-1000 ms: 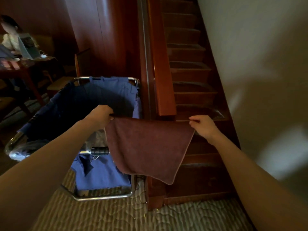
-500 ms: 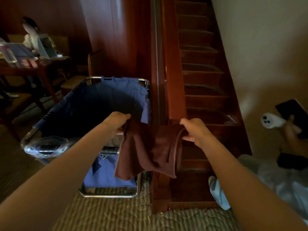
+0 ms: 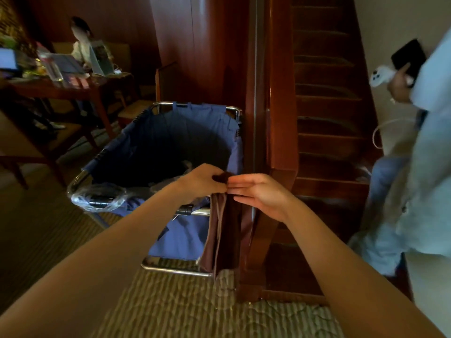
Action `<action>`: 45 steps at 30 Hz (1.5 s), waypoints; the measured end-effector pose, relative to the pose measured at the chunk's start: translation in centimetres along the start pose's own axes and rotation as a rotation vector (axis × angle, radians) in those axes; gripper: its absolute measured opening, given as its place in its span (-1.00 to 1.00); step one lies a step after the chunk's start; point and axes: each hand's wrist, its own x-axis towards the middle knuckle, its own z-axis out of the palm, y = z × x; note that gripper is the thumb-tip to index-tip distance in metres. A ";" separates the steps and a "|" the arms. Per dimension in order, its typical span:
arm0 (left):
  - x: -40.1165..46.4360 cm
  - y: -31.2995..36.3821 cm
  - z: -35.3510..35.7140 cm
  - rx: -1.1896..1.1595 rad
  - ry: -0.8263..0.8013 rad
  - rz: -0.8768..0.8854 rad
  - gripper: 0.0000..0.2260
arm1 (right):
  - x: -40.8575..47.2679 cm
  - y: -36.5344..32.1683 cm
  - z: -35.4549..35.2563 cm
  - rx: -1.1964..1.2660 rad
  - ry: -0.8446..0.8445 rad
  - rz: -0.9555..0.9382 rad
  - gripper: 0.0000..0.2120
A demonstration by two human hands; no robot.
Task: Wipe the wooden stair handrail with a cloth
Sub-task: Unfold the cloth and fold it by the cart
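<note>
A dark brown cloth (image 3: 225,230) hangs folded in half in front of me, just left of the foot of the stairs. My left hand (image 3: 202,182) grips its bunched top edge. My right hand (image 3: 260,195) lies beside it with fingers straight and pointing left, their tips touching the top of the cloth. The wooden stair handrail (image 3: 280,106) rises from its lower end right behind my right hand and runs up and away along the left side of the steps. Neither hand touches the rail.
A blue laundry cart with a chrome frame (image 3: 161,265) stands left of the rail. A person in pale blue (image 3: 415,191) stands at the right by the wooden steps (image 3: 327,113), holding a dark phone. At the back left, someone sits at a cluttered table (image 3: 61,86).
My hands came together, folding the spread cloth in half so it hangs narrow. My right hand's fingers straightened. The view shifted and the person on the right came further into view.
</note>
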 end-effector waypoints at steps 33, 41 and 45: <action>1.5 1.7 -3.4 0.334 -0.014 0.299 -0.79 | -2.5 -1.4 -6.5 0.017 0.380 -0.201 -0.77; 1.3 7.0 -7.9 -0.366 -0.008 0.373 -0.77 | -3.2 -8.8 -8.5 0.186 0.330 -0.383 -0.65; 0.6 5.6 -5.3 -0.676 -0.107 0.195 -0.14 | -2.2 -7.3 -8.4 0.292 0.130 -0.221 -0.41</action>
